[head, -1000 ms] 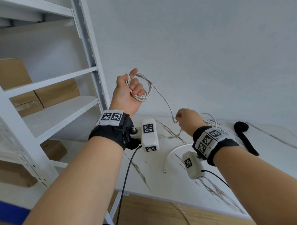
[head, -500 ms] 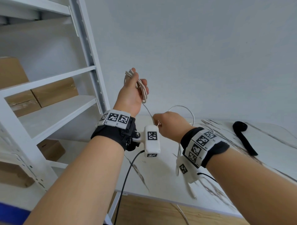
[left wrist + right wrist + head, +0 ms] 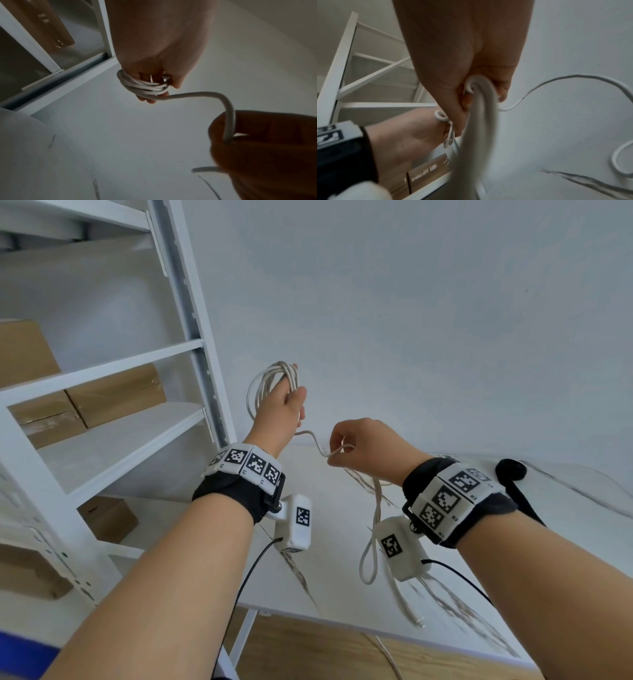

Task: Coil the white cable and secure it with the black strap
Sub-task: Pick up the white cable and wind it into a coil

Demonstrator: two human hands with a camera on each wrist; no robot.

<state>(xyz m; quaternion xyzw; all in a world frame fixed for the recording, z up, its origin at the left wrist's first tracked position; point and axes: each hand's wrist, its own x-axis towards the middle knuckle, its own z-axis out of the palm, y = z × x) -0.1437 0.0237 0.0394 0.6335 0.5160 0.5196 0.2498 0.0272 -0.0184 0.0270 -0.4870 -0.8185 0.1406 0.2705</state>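
My left hand [image 3: 282,405] is raised above the table with several loops of the white cable [image 3: 270,378] wound round its fingers [image 3: 150,88]. A slack length of the cable [image 3: 317,445] runs from that coil to my right hand [image 3: 363,451], which pinches it a short way to the right and lower [image 3: 477,92]. Below the right hand the free end [image 3: 371,549] hangs down in a loop, its plug [image 3: 419,621] near the table's front edge. The black strap [image 3: 513,477] lies on the table at the far right, apart from both hands.
A white marble-patterned table [image 3: 342,577] stands below the hands against a plain wall. To the left is a white metal shelf unit [image 3: 191,337] with brown cardboard boxes [image 3: 113,395]. A wooden floor [image 3: 325,655] shows under the table's front edge.
My left hand has turned and taken on another loop of cable. My right hand has risen and moved right, feeding the cable; the free end now hangs off the table.
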